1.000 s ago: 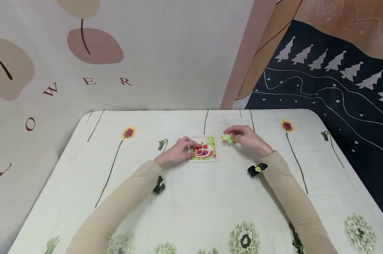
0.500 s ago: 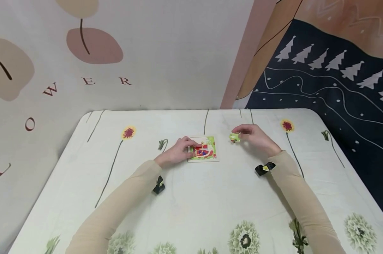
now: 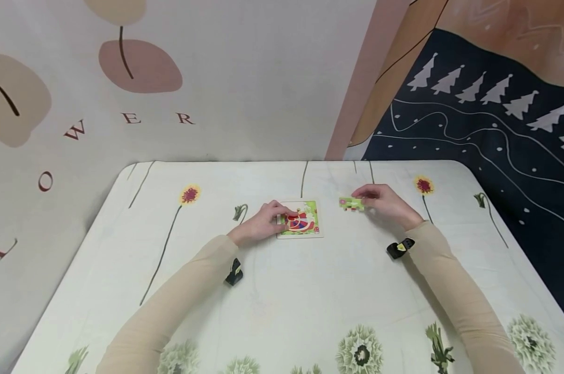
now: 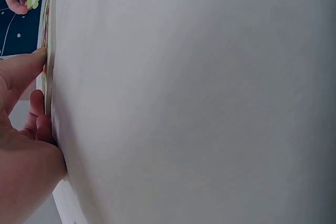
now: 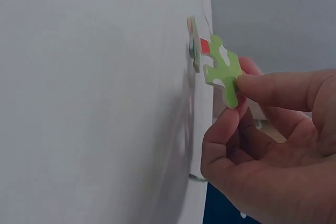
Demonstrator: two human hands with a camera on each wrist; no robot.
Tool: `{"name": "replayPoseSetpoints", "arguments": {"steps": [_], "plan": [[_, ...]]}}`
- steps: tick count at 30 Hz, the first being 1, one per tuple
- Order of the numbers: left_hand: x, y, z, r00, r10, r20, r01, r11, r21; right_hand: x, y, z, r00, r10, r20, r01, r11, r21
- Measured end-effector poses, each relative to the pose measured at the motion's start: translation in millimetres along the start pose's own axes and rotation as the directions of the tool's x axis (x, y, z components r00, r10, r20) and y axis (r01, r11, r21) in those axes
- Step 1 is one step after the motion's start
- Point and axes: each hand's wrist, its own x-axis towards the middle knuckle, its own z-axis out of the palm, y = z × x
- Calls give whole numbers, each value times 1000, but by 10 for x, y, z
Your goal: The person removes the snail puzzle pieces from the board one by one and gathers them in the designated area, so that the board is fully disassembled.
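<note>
In the head view, my left hand [image 3: 260, 224] rests over the left side of a square picture puzzle board [image 3: 312, 218], thumb and forefinger extended onto its face. The left wrist view shows the thumb touching the board near its edge. To the board's right, my right hand [image 3: 387, 204] pinches a green puzzle piece [image 5: 226, 69] with white patches and a red corner, between thumb and fingers. The piece is raised and tilted in the right wrist view. Another puzzle piece [image 5: 194, 45] sits just beyond it, seen almost edge-on.
A white cloth with printed flowers covers the table [image 3: 286, 296]. A pale wall [image 3: 253, 83] rises behind its far edge, and a dark cloth with white trees [image 3: 487, 119] hangs at the right. Each wrist carries a small black camera [image 3: 397, 249].
My right hand has moved right, away from the board, with the green puzzle piece. More green and pink picture now shows left of its fingertips. The left hand has stayed put.
</note>
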Motion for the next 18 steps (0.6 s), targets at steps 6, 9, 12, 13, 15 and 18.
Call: {"name": "replayPoseSetpoints", "arguments": {"steps": [6, 9, 12, 13, 15, 18], "plan": [[14, -7, 1, 1000, -4, 2, 4, 1000, 0, 36, 73, -54, 1000, 28, 0, -28, 1000, 8], [17, -9, -1, 1000, -14, 4, 14, 1000, -1, 50, 82, -71, 999, 50, -2, -50, 999, -1], [20, -10, -1, 1000, -26, 7, 26, 1000, -6, 58, 78, -75, 997, 72, -5, -72, 997, -10], [21, -9, -1, 999, -31, 9, 31, 999, -8, 62, 76, -73, 997, 78, -7, -78, 997, -11], [19, -5, 0, 1000, -29, 8, 29, 1000, -7, 67, 65, -70, 997, 80, -8, -81, 997, -18], [16, -3, 3, 1000, -24, 8, 24, 1000, -4, 78, 41, -57, 997, 82, -8, -82, 996, -31]]}}
